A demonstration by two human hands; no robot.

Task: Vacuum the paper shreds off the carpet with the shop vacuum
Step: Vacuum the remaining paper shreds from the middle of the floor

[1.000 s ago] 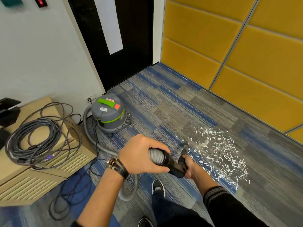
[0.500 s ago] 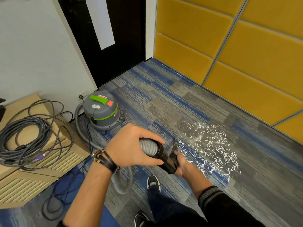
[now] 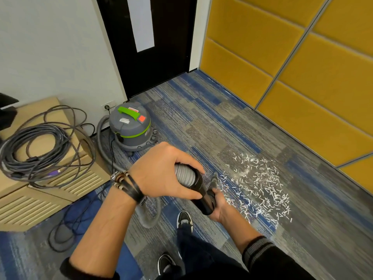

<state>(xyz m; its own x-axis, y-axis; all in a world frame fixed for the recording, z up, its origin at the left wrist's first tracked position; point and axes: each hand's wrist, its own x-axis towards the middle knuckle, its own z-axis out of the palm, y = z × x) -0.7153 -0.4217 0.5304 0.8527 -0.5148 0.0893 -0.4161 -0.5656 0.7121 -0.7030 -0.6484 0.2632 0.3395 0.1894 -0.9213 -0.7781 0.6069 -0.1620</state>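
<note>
A grey shop vacuum [image 3: 131,128] with a green handle stands by the wall, its ribbed grey hose [image 3: 184,175] looping over the carpet to my hands. My left hand [image 3: 165,174] grips the hose where it joins the black wand [image 3: 202,196]. My right hand [image 3: 218,207] holds the wand lower down, partly hidden behind it. The grey nozzle [image 3: 214,179] points down at the left edge of a patch of white paper shreds [image 3: 260,185] scattered on the blue-grey carpet.
A beige vented cabinet [image 3: 50,190] at left carries a coil of grey cables [image 3: 34,150]. More cable lies on the floor [image 3: 60,237]. A black door [image 3: 153,41] is ahead, yellow padded wall panels [image 3: 302,77] at right. My shoes [image 3: 184,219] are below the wand.
The view has shifted slightly. Both hands keep the same hold on the hose and wand; the nozzle stays at the left edge of the shreds.
</note>
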